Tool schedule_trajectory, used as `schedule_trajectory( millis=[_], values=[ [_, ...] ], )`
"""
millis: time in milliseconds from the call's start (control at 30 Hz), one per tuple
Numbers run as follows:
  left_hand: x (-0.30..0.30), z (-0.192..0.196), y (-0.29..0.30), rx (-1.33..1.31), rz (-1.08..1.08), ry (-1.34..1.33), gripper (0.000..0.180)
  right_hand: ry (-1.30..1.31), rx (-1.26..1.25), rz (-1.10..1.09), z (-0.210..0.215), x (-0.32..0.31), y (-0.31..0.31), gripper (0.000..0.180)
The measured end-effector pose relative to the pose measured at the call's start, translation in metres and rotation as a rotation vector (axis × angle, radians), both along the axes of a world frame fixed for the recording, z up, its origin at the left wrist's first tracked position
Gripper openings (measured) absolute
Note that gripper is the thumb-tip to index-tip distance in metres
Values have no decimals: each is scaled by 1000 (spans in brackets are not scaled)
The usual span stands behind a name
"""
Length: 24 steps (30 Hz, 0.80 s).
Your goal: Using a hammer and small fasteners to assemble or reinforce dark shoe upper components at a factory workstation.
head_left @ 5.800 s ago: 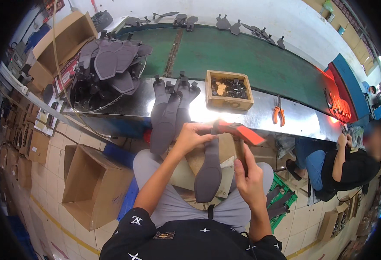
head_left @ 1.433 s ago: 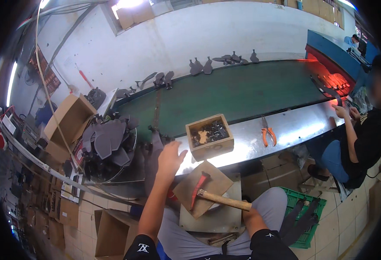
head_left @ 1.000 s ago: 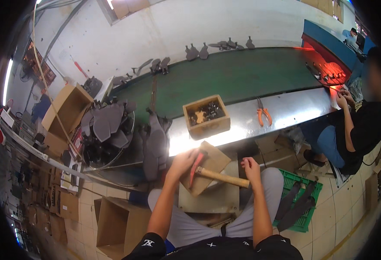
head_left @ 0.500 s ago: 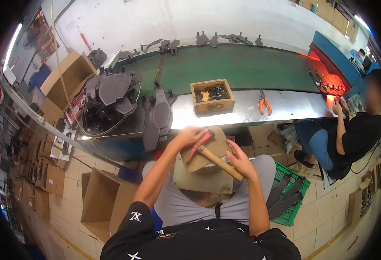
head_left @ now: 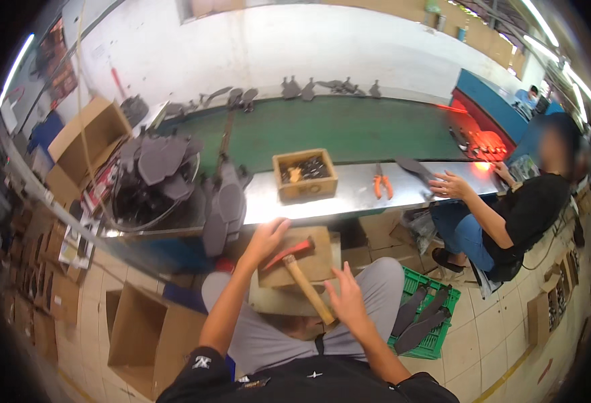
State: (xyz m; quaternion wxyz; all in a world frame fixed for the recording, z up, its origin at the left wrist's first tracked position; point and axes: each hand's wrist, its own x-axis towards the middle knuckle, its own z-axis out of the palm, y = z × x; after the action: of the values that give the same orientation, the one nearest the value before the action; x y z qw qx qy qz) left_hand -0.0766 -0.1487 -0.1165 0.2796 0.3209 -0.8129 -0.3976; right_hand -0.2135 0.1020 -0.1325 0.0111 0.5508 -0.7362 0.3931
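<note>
A hammer (head_left: 311, 290) with a red head and a wooden handle lies slantwise on a worn board (head_left: 322, 258) across my lap. Beside the hammer's head, my left hand (head_left: 267, 240) rests at the board's left side, fingers stretched out and holding nothing. My right hand (head_left: 349, 301) hovers to the right of the handle, its fingers spread and apart from the wood. Under the board sits a pale pad (head_left: 268, 300), partly hidden.
Ahead stand a wooden box (head_left: 304, 191) of small dark parts and orange-handled pliers (head_left: 382, 186) on the metal bench edge. Dark grey flat pieces (head_left: 225, 208) pile at left. A green crate (head_left: 436, 329) sits right. A co-worker (head_left: 537, 208) holds a grey piece (head_left: 413, 168).
My left hand has come off the hammer's head, and my right hand has moved away from the handle. The co-worker now holds a grey piece over the bench. The view has shifted.
</note>
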Motion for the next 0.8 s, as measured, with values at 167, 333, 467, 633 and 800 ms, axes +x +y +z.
schedule_trajectory(
  millis=[167, 333, 467, 633, 800],
  values=[
    [23, 1, 14, -43, 10, 52, 31, -54, -263, -32, 68, -74, -31, 33],
    [55, 20, 31, -55, 163, 136, 30, 142, -76, -574, 57, -331, -104, 53],
    [27, 52, 36, -123, 183, 246, 31, 66, 217, -418, -2, -474, -76, 44],
    [29, 107, 77, -626, -14, -287, 70, -796, -296, 3, 61, -253, -130, 22],
    [-45, 112, 114, -547, -136, 361, 87, -998, -121, 563, 141, -49, -37, 22]
  ],
)
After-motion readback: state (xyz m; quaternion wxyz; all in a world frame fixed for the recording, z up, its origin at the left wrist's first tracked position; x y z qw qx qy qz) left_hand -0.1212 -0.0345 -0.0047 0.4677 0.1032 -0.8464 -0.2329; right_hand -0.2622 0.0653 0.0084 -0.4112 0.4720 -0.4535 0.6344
